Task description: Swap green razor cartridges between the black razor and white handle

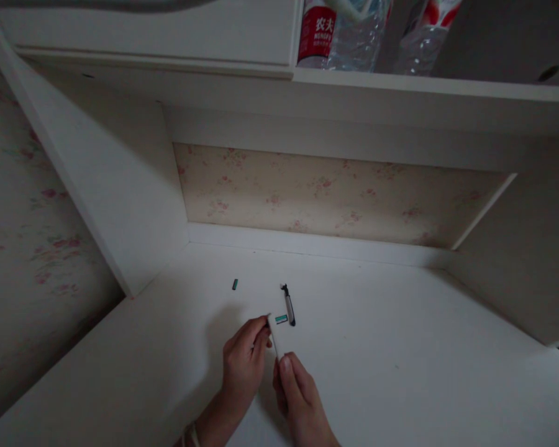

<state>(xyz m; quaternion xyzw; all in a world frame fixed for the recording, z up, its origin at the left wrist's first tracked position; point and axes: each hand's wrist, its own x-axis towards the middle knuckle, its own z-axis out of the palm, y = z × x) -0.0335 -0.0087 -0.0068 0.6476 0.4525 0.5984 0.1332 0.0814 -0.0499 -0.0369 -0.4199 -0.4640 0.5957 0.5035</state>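
Observation:
My right hand [298, 394] grips the lower end of a slim, pale white object [276, 338], seen nearly edge-on. At its upper end are the closed fingers of my left hand [246, 360]; a small dark bit shows at the fingertips, too small to name. Just beyond the hands lies a razor [289, 307] with a grey and black handle. A small green-and-black razor cartridge [281, 319] appears beside the handle, close to the white object's upper end. Another green-and-black cartridge [235, 284] rests alone on the white desktop [377, 347], farther left.
White side panels [121, 180] bound the desk at left and right. Overhead runs a white shelf [428, 87] bearing a red-labelled plastic bottle [317, 34] and other clear bottles [422, 46]. Flowered wallpaper [307, 189] covers the wall behind.

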